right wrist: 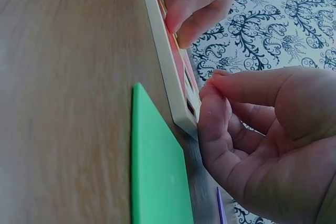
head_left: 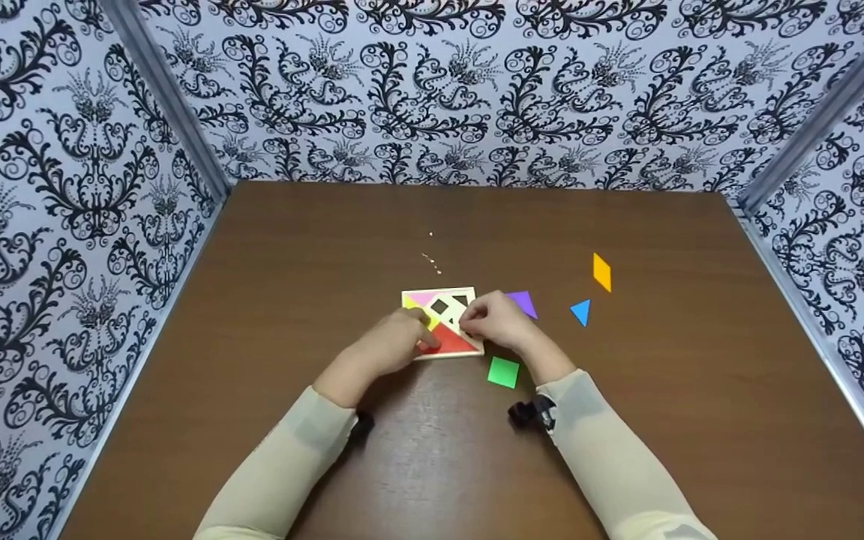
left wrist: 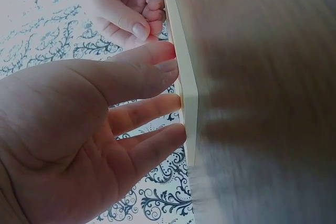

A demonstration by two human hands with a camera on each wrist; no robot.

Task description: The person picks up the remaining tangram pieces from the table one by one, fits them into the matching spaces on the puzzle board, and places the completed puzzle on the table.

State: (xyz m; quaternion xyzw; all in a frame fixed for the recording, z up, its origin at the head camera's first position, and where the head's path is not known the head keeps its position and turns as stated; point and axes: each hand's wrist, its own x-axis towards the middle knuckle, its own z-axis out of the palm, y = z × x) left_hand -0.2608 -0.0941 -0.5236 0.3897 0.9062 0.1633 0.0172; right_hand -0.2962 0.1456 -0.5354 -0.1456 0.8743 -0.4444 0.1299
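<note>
A shallow tangram puzzle tray (head_left: 443,357) lies at the middle of the table, its pale rim also in the left wrist view (left wrist: 188,98). Set in it are a red triangle (head_left: 448,341), a yellow piece (head_left: 412,301) and a pink piece (head_left: 426,298); dark gaps show in its white backing. My left hand (head_left: 391,341) rests fairly straight fingertips on the tray's left part, over the red and yellow pieces. At the tray's right side my right hand (head_left: 503,321) has thumb and forefinger tips together and the other fingers curled; no piece shows between them (right wrist: 257,124).
A green square (head_left: 503,372) lies just right of the tray's near corner. Partly behind the right hand is a purple piece (head_left: 523,304). Farther right lie a blue triangle (head_left: 582,311) and an orange parallelogram (head_left: 602,272). Small white bits (head_left: 432,262) dot the table beyond the tray.
</note>
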